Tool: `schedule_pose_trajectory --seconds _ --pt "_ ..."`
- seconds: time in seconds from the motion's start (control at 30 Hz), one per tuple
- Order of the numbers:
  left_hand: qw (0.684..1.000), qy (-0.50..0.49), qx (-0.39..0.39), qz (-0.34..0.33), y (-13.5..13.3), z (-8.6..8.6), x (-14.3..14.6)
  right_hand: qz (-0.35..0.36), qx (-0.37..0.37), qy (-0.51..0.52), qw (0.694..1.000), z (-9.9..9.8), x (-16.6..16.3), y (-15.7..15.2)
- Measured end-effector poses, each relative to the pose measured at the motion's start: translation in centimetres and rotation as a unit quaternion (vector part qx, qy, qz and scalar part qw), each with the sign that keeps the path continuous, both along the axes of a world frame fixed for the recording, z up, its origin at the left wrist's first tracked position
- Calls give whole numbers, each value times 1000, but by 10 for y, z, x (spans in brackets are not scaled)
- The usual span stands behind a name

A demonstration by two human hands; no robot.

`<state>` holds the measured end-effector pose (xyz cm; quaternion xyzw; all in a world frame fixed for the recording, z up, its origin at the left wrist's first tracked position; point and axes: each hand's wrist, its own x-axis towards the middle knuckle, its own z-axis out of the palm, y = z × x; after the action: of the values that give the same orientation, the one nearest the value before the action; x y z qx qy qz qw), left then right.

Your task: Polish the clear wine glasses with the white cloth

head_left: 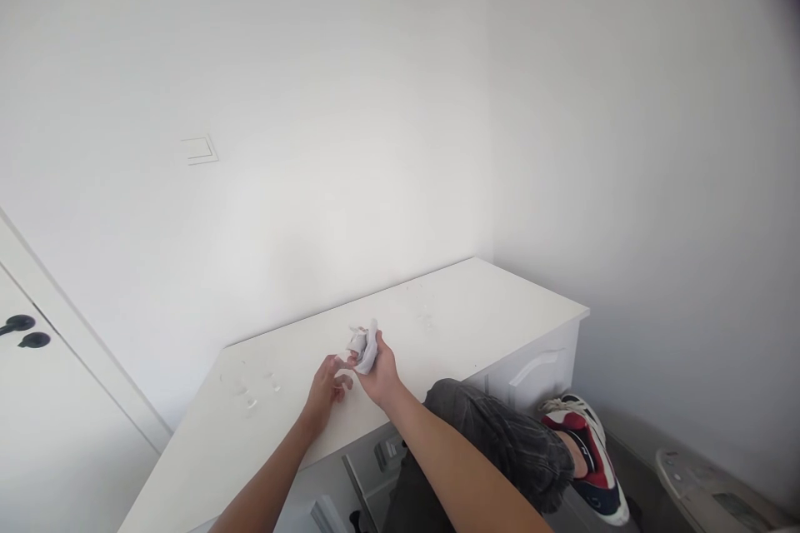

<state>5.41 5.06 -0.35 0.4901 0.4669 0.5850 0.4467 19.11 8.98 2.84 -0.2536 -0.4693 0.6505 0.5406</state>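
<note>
A crumpled white tissue or thin cloth (pixel 368 354), folded into a small wad, is held above the cabinet top (pixel 500 308). My right hand (pixel 382 376) is closed around its right side, with the thumb pointing up along it. On the other side, my left hand (pixel 323 390) has curled fingers, and its fingertips pinch the wad's lower left edge. Parts of the fingers are hidden behind the white material, so its exact folds are hard to make out. Wet-looking clear drops or smears (pixel 247 398) lie on the white surface left of my hands.
Fainter marks (pixel 426 312) show on the top's far side. White walls (pixel 350 141) meet behind the cabinet; a light switch (pixel 198 148) is at left. A door with a black handle (pixel 18 324) stands far left. My knee (pixel 487 425) and sneaker (pixel 593 466) are at the cabinet front, near a pale appliance (pixel 706 487).
</note>
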Motion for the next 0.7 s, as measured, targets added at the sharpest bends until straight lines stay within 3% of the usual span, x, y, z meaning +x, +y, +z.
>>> schedule_pose_trajectory --seconds 0.1,0.23,0.47,0.6,0.7 --pt "992 121 -21 -9 -2 -1 5 42 -65 32 996 -4 -4 0" --pt "980 195 -25 12 -4 0 10 -13 -14 -26 999 -9 -12 -6" --pt "984 180 -13 -15 -7 6 13 -180 125 -178 959 -10 -11 -9" --pt "983 174 -20 -53 -4 3 6 -161 189 -293 923 -17 -13 -10" --pt "982 179 -15 -50 -2 1 3 -143 192 -342 909 -21 -13 -9"
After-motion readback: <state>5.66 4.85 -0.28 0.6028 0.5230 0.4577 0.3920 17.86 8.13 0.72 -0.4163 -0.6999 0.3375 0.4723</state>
